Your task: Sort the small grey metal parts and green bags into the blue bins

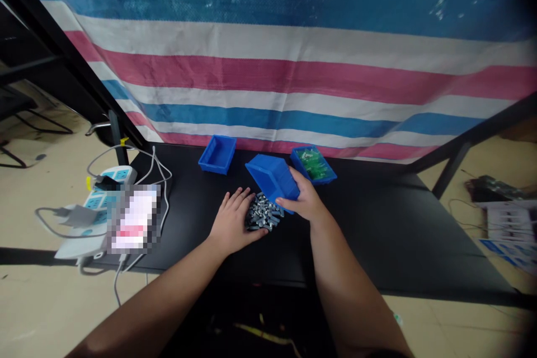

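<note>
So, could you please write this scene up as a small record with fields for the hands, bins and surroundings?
Left hand: curved around the left side of the piled metal pieces
Right hand: gripping the tilted blue bin, its mouth toward the pile
Rear-left bin: blue, upright
Rear-right bin: blue, holding green pieces
Surface: black table
Far left: power strip
Backdrop: striped sheet
</note>
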A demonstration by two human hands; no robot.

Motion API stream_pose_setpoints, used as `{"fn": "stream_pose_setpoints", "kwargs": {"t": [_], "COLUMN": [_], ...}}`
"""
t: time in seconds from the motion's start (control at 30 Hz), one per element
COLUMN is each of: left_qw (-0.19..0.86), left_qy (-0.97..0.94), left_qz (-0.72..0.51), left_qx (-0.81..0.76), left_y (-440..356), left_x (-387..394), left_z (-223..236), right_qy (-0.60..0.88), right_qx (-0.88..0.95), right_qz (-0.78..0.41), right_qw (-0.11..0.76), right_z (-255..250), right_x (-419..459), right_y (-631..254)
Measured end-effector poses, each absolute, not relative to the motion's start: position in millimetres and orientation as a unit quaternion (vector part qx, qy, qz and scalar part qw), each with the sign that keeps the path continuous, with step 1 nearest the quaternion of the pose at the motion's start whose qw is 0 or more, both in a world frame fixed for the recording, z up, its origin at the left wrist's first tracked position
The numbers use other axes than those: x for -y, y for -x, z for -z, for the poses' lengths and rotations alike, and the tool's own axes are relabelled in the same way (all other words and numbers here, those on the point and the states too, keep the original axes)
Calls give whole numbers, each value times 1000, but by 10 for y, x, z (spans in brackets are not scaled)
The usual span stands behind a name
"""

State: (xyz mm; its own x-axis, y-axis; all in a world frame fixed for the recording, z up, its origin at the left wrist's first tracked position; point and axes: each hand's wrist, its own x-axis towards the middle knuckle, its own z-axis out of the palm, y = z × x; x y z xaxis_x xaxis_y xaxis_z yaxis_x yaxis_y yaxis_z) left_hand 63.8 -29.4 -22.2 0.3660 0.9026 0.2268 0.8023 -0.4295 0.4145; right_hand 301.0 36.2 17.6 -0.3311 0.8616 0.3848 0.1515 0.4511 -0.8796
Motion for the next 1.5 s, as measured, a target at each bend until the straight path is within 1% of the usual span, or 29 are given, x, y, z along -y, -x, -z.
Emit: {"fn": "stream_pose_setpoints", "kwargs": {"t": [0.1,0.23,0.33,0.43,0.53,0.67,0.73,0.87,1.03,1.1,1.23,1.33,1.5], "left_qw": [119,121,122,122,122,123,122,121,135,143,146,120,23], "left_qy": [-817,-815,-815,-813,-812,-812,-813,-817,-819,-818,-817,-816,-775], "left_qz": [-216,-218,-215,-218,-226,-232,-234,-241,-253,-256,-262,-289,-367], "left_qx": [-522,-523,-524,-526,-525,-522,-519,-509,-498,-496,-493,-485,-514], "left_y": [-641,-643,-644,-645,-645,-641,-638,-630,-596,-585,-587,-562,-336], "left_x": [297,295,294,295,294,295,302,322,314,306,335,354,60], "left_z": [225,236,243,255,271,275,266,245,252,264,248,160,-90], "right_qy": [357,389,410,410,431,514,532,502,488,491,490,474,478], "right_qx": [703,597,475,386,324,306,343,450,519,572,694,722,718], "right_qz": [-374,-379,-431,-499,-533,-476,-451,-433,-420,-374,-248,-233,-255], "right_qw": [488,591,649,659,652,645,630,598,563,540,466,447,437], "right_z": [-134,-30,69,148,216,326,373,411,423,431,418,378,358], "right_x": [-384,-439,-509,-614,-761,-945,-988,-981,-943,-923,-871,-842,-833], "right_y": [-3025,-2932,-2784,-2653,-2590,-2577,-2579,-2588,-2614,-2623,-2623,-2600,-2541]}}
